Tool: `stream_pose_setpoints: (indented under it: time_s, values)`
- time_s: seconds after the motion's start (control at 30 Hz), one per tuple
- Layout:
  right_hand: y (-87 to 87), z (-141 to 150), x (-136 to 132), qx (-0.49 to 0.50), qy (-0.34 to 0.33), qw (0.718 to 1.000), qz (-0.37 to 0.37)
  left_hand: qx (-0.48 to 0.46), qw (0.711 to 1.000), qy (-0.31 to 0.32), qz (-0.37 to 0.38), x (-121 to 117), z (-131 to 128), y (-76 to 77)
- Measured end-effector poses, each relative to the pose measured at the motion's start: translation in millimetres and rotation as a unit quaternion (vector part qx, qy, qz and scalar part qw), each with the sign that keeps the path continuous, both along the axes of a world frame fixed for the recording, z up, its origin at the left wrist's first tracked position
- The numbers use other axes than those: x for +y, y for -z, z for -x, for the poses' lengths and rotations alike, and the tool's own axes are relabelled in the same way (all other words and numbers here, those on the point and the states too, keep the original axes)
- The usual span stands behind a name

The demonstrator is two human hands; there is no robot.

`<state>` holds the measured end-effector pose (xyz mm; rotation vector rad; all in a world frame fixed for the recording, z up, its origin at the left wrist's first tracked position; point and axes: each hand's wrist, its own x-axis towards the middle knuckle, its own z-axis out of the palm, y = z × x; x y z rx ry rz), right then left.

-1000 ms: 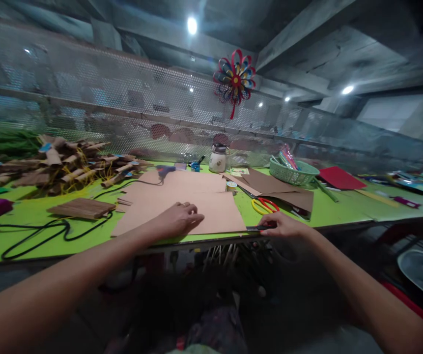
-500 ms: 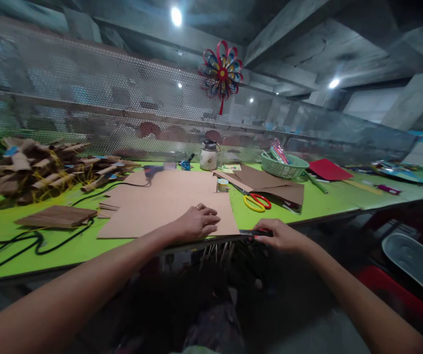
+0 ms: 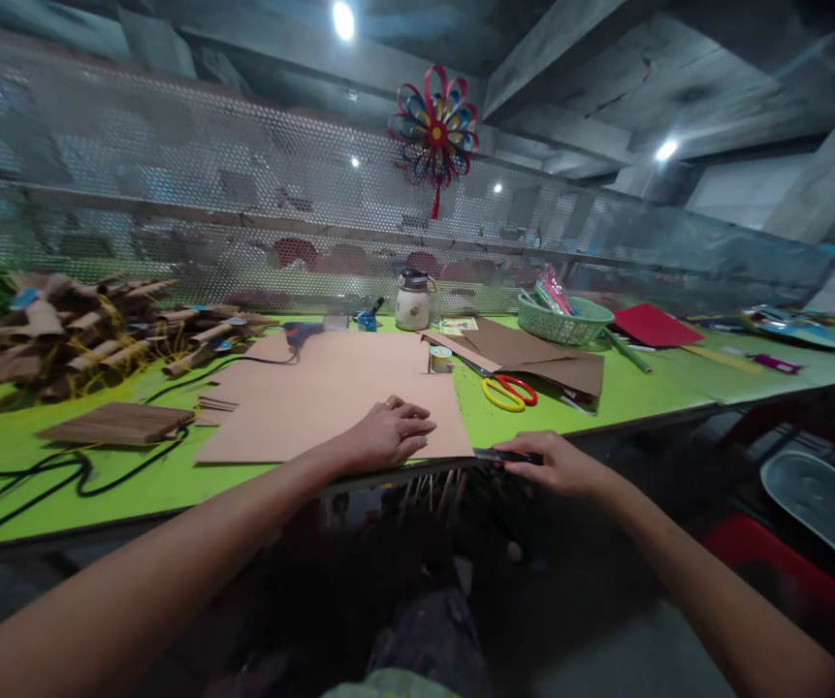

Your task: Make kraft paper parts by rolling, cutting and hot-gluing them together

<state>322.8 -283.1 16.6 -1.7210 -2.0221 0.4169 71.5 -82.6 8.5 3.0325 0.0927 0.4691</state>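
Observation:
My left hand (image 3: 393, 432) lies on a sheet of tan cardboard (image 3: 330, 393), fingers stretched out and pressing near its front right part. In my right hand (image 3: 552, 462) is a black utility knife (image 3: 519, 456), held just past the sheet's front right corner. Its tip points left, at or close to that corner; whether it touches cannot be made out. Scissors (image 3: 508, 393) with yellow and red handles lie behind the knife. A small round spool (image 3: 441, 360) stands by the sheet's right edge.
A hot glue gun (image 3: 304, 335) with a black cord rests behind the sheet. Bundled brown rolls (image 3: 89, 339) and a flat brown stack (image 3: 115, 424) lie left. Farther back are a jar-like bottle (image 3: 412, 302), a green basket (image 3: 564, 322), brown sheets (image 3: 540, 356) and red paper (image 3: 656, 326).
The view has shifted slightly, so the table sits a little higher in the picture. Both hands keep nearly the same place, with the knife still at the sheet's corner.

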Motion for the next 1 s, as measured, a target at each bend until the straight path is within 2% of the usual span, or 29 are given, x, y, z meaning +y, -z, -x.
stream_pose_setpoints:
  time_s: [0.17, 0.3, 0.47, 0.67, 1.0]
  values:
    - [3.9, 3.0, -11.3, 0.035, 0.015, 0.999, 0.003, 0.010, 1.000, -0.004, 0.005, -0.6, 0.0, -1.1]
    - [0.0, 7.2, -13.4, 0.014, 0.025, 1.000, -0.003, 0.015, 1.000, 0.001, 0.008, -1.5, 0.6, -1.9]
    - [-3.2, 21.9, -1.7, -0.025, 0.022, 0.999, -0.016, 0.012, 1.000, -0.014, 0.004, -2.5, 1.3, -2.1]
    - [3.8, 39.2, 11.5, -0.018, 0.034, 0.999, -0.025, 0.005, 1.000, -0.019, 0.004, -2.3, 2.1, -1.7]
    - [1.0, 44.4, -13.0, 0.007, 0.045, 0.999, -0.014, -0.028, 1.000, -0.007, 0.000, -0.8, 1.3, 1.9]
